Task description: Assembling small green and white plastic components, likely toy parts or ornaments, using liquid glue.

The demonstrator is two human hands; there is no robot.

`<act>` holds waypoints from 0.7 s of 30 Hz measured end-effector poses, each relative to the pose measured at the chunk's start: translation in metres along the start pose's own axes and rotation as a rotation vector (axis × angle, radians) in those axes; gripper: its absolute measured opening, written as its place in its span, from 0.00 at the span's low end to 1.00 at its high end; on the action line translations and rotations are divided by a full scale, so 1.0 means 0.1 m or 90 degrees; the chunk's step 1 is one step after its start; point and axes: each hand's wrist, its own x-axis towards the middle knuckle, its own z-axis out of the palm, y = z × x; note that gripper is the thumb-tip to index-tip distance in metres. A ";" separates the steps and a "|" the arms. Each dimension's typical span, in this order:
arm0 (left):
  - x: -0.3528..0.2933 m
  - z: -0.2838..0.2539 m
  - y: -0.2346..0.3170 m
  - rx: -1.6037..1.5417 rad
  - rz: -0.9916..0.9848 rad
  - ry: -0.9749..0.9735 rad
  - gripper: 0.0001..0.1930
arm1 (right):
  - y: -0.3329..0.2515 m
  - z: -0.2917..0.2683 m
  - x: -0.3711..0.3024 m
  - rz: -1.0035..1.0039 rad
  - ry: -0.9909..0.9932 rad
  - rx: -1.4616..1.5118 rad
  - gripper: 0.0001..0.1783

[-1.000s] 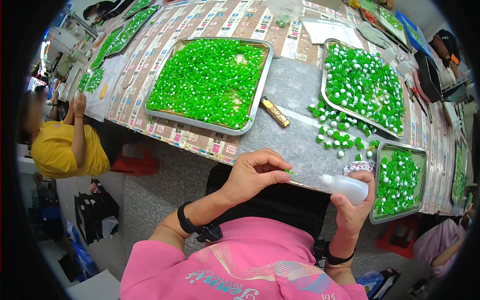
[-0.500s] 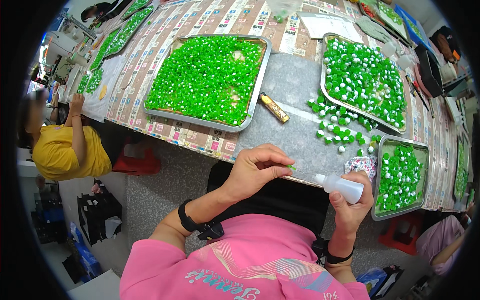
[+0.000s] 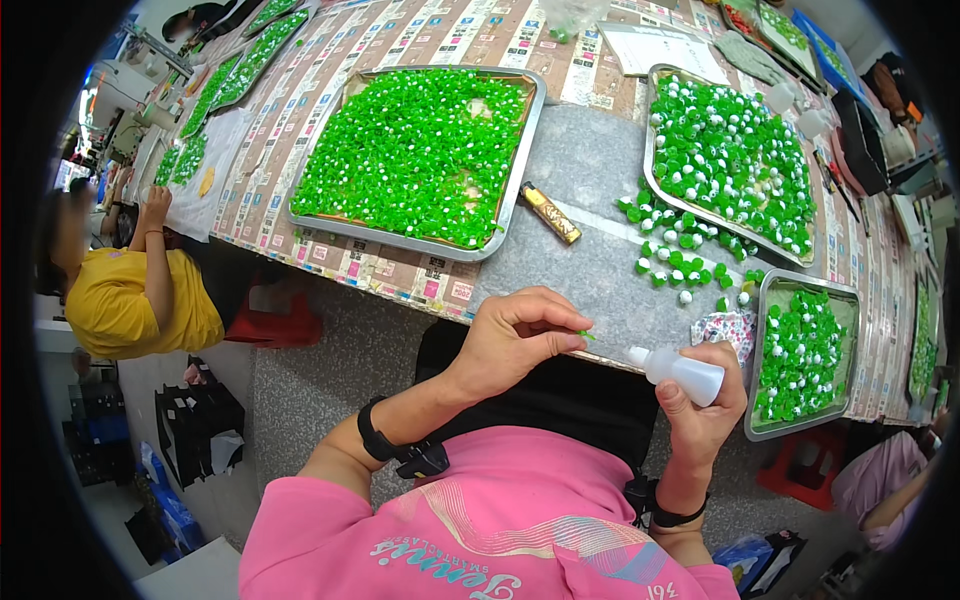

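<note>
My left hand pinches a small green piece between thumb and fingertips, just over the table's front edge. Most of that piece is hidden by the fingers. In my right hand is a white squeeze bottle, tilted so its narrow tip points left toward the pinched piece, with a gap between them. Beyond the bottle, loose green-and-white pieces like little eyeballs lie scattered on a grey mat. A crumpled patterned cloth is next to my right hand.
A metal tray of small green pieces stands at the left. Two more trays, one far right and one near right, hold green-and-white pieces. A gold-and-black lighter lies between them. At far left sits a person in yellow.
My hands keep their holds almost unmoved. The bottle has shifted very slightly to the left.
</note>
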 end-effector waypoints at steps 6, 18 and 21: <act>0.00 0.00 0.00 -0.008 -0.008 0.003 0.09 | 0.00 0.00 0.00 -0.012 0.000 -0.018 0.23; -0.01 0.00 -0.02 -0.026 -0.022 0.007 0.08 | -0.01 -0.01 0.01 -0.025 -0.001 -0.031 0.23; -0.01 -0.01 -0.03 -0.028 -0.024 0.007 0.08 | -0.01 -0.01 0.01 -0.022 -0.008 -0.035 0.23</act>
